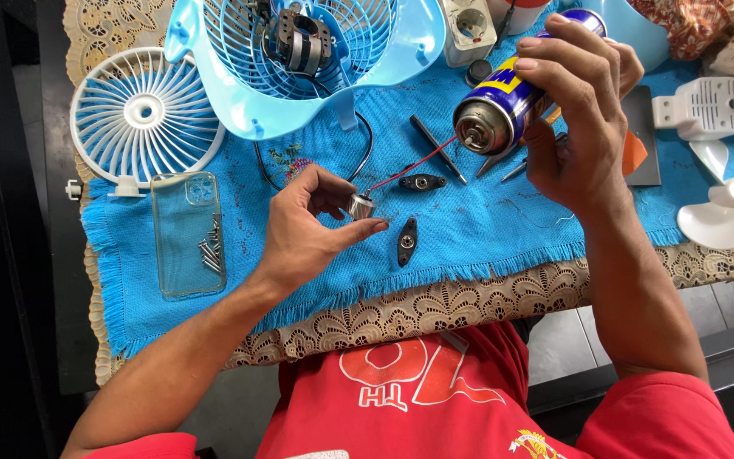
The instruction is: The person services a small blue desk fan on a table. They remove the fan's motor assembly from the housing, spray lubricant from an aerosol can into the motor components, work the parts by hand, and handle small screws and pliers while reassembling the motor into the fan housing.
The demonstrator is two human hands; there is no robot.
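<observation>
Two hands at work: over a blue cloth (486, 229) on a lace-edged table (469, 297), fan parts spread about.
Far left: white fan grille (144, 115) lying flat, just beside a clear phone case (182, 255) holding loose screws (211, 249).
Upper middle: blue fan housing (299, 76), motor (299, 41) showing through its guard.
Left hand (307, 225): fingers curled tight, thumb and fingertips pinching a small metal bushing (360, 205), raised just above the cloth.
Bushing, handling: likely light, hard and smooth, probably slick once oiled; best gripped by the round sides, as shown.
Bushing, direction: short and stubby, open end seemingly turned up and right toward the straw; exact axis hard to tell.
Middle: thin red straw (414, 162) running from the can's nozzle down and left, tip at the bushing.
Below the straw: two black brackets (422, 181) (407, 240) flat on the cloth, well apart from each other.
Right hand (584, 127): fingers wrapped closed around a blue and yellow spray can (511, 98), one fingertip near the top.
Can, direction: long axis tilted, nozzle end pointing down and left.
Can, handling: stiff, smooth metal, likely light; held round its middle.
Far right: white fan blades (728, 208) and a white plastic base (707, 106).
</observation>
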